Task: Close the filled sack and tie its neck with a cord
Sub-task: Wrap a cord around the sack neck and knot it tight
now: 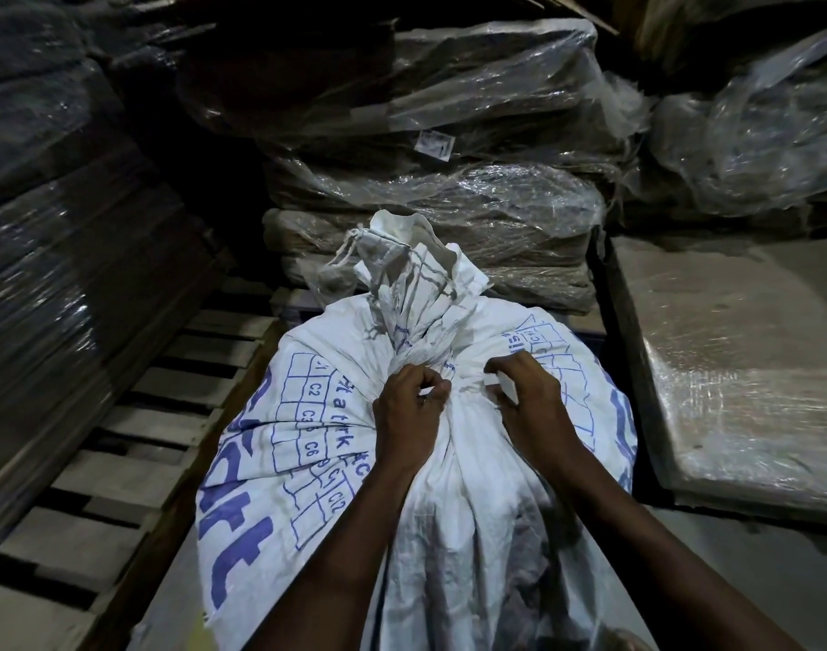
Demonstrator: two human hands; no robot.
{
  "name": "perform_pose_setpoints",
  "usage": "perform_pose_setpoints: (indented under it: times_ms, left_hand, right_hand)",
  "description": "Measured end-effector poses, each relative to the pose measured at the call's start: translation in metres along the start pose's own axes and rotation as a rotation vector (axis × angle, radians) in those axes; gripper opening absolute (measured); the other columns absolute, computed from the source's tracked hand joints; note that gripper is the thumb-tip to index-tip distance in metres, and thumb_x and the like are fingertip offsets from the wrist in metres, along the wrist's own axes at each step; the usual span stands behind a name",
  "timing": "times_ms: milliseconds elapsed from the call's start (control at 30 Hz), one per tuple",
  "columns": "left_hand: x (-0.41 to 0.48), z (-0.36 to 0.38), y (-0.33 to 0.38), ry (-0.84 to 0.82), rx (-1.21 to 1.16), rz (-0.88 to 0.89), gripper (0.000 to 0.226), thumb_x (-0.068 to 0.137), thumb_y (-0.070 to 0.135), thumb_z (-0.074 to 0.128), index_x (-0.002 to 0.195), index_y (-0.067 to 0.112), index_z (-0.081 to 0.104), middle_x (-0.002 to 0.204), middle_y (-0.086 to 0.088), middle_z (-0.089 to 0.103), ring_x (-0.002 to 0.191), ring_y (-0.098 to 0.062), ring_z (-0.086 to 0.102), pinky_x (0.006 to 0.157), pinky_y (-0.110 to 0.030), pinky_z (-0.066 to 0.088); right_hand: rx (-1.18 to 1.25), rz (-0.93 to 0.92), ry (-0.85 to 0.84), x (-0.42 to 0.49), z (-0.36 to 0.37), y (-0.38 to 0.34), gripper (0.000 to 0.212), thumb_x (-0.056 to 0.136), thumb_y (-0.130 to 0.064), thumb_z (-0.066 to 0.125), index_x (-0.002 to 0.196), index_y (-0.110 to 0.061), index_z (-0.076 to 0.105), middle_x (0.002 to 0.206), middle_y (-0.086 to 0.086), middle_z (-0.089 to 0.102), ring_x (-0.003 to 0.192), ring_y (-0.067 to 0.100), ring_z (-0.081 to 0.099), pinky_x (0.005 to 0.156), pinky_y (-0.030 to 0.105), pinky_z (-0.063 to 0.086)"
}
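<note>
Pinching a thin white cord (454, 391) at the neck of the bulging white woven sack with blue print (271, 462), the left hand (409, 415) at nine o'clock and right hand (526, 397) at three are apparently cinching; mouth gathered, knot seemingly unfinished.

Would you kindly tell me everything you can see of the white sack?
The sack looks like white woven plastic, printed with blue letters and a grid of boxes. It is bulging full, lying between a wooden pallet and wrapped bundles. Its neck is gathered into pleats, the loose mouth flaring beyond. The left hand and right hand pinch what looks like white cord at the neck. Whether a knot is tied cannot be told.
</note>
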State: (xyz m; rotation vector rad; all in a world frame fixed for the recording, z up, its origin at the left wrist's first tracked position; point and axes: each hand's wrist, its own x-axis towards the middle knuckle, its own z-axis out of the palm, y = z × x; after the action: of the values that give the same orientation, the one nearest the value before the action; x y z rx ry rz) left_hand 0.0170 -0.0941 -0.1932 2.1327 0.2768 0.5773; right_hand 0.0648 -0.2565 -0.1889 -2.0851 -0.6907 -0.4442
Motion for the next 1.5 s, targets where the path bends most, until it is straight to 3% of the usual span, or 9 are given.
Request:
perform_pose_setpoints:
  times_ms: [267, 567, 767, 833, 967, 1100, 1200, 1367, 1500]
  left_hand:
    - [-0.002, 0.001, 0.002, 0.004, 0.057, 0.036, 0.012, 0.079, 0.029, 0.062, 0.073, 0.027, 0.052, 0.076, 0.015, 0.054, 0.087, -0.018, 0.060, 0.076, -0.046, 0.049]
    - [-0.001, 0.002, 0.002, 0.018, 0.028, 0.013, 0.011, 0.078, 0.027, 0.064, 0.072, 0.023, 0.054, 0.076, 0.013, 0.058, 0.084, -0.020, 0.060, 0.075, -0.046, 0.050]
    - [-0.001, 0.002, -0.001, -0.008, 0.028, 0.026, 0.012, 0.075, 0.034, 0.062, 0.074, 0.027, 0.052, 0.072, 0.016, 0.055, 0.083, -0.017, 0.062, 0.072, -0.046, 0.052]
    - [0.000, 0.002, -0.004, -0.022, 0.014, 0.025, 0.012, 0.074, 0.036, 0.062, 0.075, 0.029, 0.052, 0.072, 0.018, 0.056, 0.084, -0.016, 0.062, 0.071, -0.046, 0.053]
    - [0.001, 0.001, -0.003, -0.042, 0.015, 0.063, 0.011, 0.076, 0.039, 0.054, 0.084, 0.031, 0.053, 0.078, 0.020, 0.056, 0.088, -0.015, 0.060, 0.074, -0.046, 0.053]
    - [0.000, -0.001, -0.003, -0.053, 0.031, 0.121, 0.018, 0.084, 0.038, 0.052, 0.101, 0.035, 0.059, 0.096, 0.012, 0.066, 0.096, -0.014, 0.061, 0.080, -0.044, 0.051]
    - [0.001, -0.002, -0.002, -0.096, 0.073, 0.127, 0.026, 0.086, 0.043, 0.046, 0.104, 0.037, 0.063, 0.096, 0.010, 0.062, 0.099, -0.017, 0.059, 0.084, -0.045, 0.049]
    - [-0.001, -0.008, 0.010, -0.175, 0.166, 0.053, 0.041, 0.076, 0.060, 0.040, 0.104, 0.042, 0.063, 0.093, 0.017, 0.045, 0.104, -0.015, 0.051, 0.088, -0.040, 0.045]
    - [-0.006, -0.010, 0.011, -0.094, 0.205, 0.064, 0.021, 0.074, 0.043, 0.067, 0.092, 0.033, 0.066, 0.099, 0.010, 0.039, 0.103, -0.017, 0.044, 0.086, -0.038, 0.046]
  right_hand:
    - [0.065, 0.058, 0.064, 0.001, 0.001, 0.000, 0.024, 0.075, 0.008, 0.069, 0.095, -0.004, 0.066, 0.090, 0.002, 0.063, 0.084, 0.003, 0.052, 0.077, 0.001, 0.035]
    - [0.039, 0.092, 0.057, 0.000, 0.001, 0.001, 0.029, 0.073, 0.012, 0.071, 0.096, -0.006, 0.066, 0.091, -0.002, 0.061, 0.085, 0.003, 0.053, 0.078, 0.001, 0.034]
    - [-0.018, 0.014, -0.020, -0.002, 0.007, -0.002, 0.027, 0.076, 0.006, 0.071, 0.097, -0.010, 0.066, 0.089, 0.007, 0.065, 0.079, 0.021, 0.062, 0.070, 0.038, 0.054]
    - [0.036, 0.060, -0.034, -0.001, 0.008, -0.011, 0.028, 0.073, 0.003, 0.073, 0.097, -0.010, 0.065, 0.091, 0.006, 0.069, 0.083, 0.020, 0.065, 0.073, 0.034, 0.054]
    - [0.177, 0.111, -0.029, 0.000, 0.004, -0.025, 0.023, 0.068, -0.002, 0.072, 0.086, -0.014, 0.065, 0.084, 0.001, 0.074, 0.079, 0.006, 0.068, 0.071, 0.007, 0.045]
    - [0.401, 0.276, -0.072, 0.000, 0.000, -0.016, 0.023, 0.067, -0.005, 0.070, 0.089, -0.010, 0.071, 0.093, 0.000, 0.077, 0.088, 0.006, 0.072, 0.081, 0.019, 0.054]
    - [0.434, 0.371, -0.048, 0.002, 0.003, -0.015, 0.021, 0.074, 0.002, 0.074, 0.086, -0.014, 0.076, 0.086, -0.002, 0.076, 0.080, 0.002, 0.070, 0.076, 0.021, 0.053]
    - [0.442, 0.290, -0.021, 0.003, 0.004, -0.019, 0.027, 0.070, -0.008, 0.071, 0.071, -0.034, 0.064, 0.086, 0.006, 0.071, 0.082, 0.017, 0.068, 0.072, 0.031, 0.055]
    - [0.430, 0.304, -0.035, 0.003, 0.003, -0.019, 0.029, 0.064, -0.002, 0.071, 0.067, -0.029, 0.061, 0.082, 0.005, 0.064, 0.078, 0.019, 0.062, 0.068, 0.032, 0.048]
